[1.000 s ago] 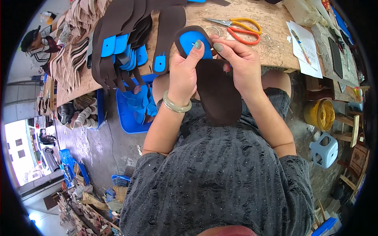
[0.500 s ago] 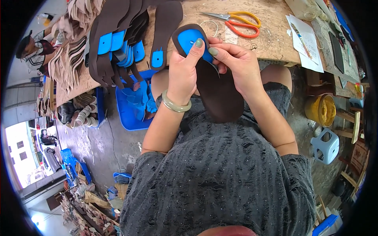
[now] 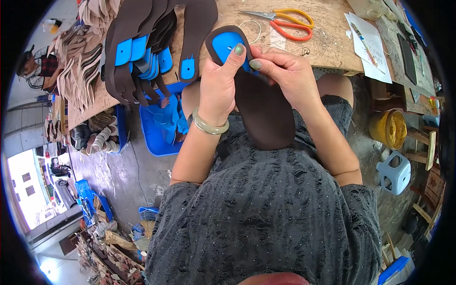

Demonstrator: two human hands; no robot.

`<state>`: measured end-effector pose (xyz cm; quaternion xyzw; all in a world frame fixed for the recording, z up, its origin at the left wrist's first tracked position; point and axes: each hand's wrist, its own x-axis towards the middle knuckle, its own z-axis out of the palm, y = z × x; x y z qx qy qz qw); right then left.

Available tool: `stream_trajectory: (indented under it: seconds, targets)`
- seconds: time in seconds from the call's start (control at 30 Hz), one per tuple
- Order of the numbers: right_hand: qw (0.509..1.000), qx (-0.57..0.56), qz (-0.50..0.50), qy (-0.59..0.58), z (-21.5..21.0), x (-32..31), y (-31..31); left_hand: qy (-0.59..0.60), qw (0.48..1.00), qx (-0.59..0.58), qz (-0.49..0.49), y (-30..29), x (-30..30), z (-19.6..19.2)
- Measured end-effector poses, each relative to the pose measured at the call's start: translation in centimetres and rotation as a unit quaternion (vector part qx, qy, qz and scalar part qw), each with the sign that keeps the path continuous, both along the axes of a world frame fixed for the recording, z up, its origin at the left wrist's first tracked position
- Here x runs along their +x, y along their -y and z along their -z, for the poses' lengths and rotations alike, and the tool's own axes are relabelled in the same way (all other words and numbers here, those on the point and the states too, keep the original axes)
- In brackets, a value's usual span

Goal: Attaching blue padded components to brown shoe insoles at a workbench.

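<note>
- Here, sole (image 3: 267, 114) at twelve o'clock, blue pad (image 3: 222, 42) uppermost, presumably for a clear view.
- My left hand (image 3: 218, 90): thumb clamped on pad, likely steadying it; underside fingers hidden.
- My right hand (image 3: 289, 78): thumb and finger pinching sole's four-o'clock edge, seemingly for precision.
- Scissors (image 3: 284, 19) at one o'clock, perhaps for easy reach.

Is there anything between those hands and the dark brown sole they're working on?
Nothing visible. The left hand grips the dark brown sole directly, over the blue patch at its far end; the right hand is at that patch's edge. The scissors lie beyond, on the table.
</note>
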<state>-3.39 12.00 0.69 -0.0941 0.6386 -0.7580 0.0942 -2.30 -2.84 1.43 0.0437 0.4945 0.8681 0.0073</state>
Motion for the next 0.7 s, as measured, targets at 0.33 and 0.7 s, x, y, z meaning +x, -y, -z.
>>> stream_trajectory:
  seconds: [0.33,0.7]
  targets:
    - [0.970,0.150,-0.056,-0.182,0.2,0.2,-0.3,0.012,0.997,-0.064,-0.039,-0.4,0.0,-0.3]
    - [0.970,-0.094,-0.142,0.172,0.7,-0.8,-1.3,0.037,0.999,0.021,-0.026,0.1,0.9,-1.3]
